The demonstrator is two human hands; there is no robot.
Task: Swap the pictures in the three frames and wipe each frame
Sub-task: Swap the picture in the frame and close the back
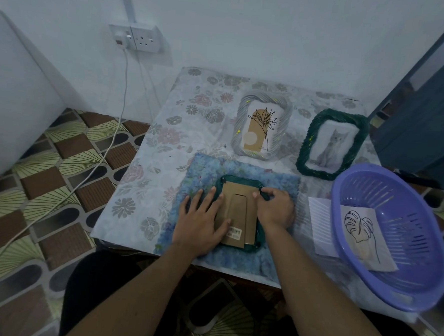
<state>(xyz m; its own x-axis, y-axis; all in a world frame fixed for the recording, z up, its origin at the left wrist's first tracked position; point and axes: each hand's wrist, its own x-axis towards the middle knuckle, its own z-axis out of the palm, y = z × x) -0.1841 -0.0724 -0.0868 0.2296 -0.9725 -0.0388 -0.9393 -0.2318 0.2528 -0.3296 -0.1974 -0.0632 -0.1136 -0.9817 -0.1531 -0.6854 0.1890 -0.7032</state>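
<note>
Both hands on the face-down dark green ribbed picture frame [241,180]
Left hand [202,218] fingers [208,197] lie straight and spread on its brown cardboard back [239,213]; right hand [275,210] fingers [262,193] curl round the rim's far corner. Likely light, stiff, pane fragile: hold by the rim. Beneath, blue fluffy cloth [280,181], floral-covered bench [165,143]; beyond, white wall [250,26].

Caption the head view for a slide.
Left hand presses the cardboard back of the face-down green frame on a blue cloth while the right hand pinches its top right corner.
</note>
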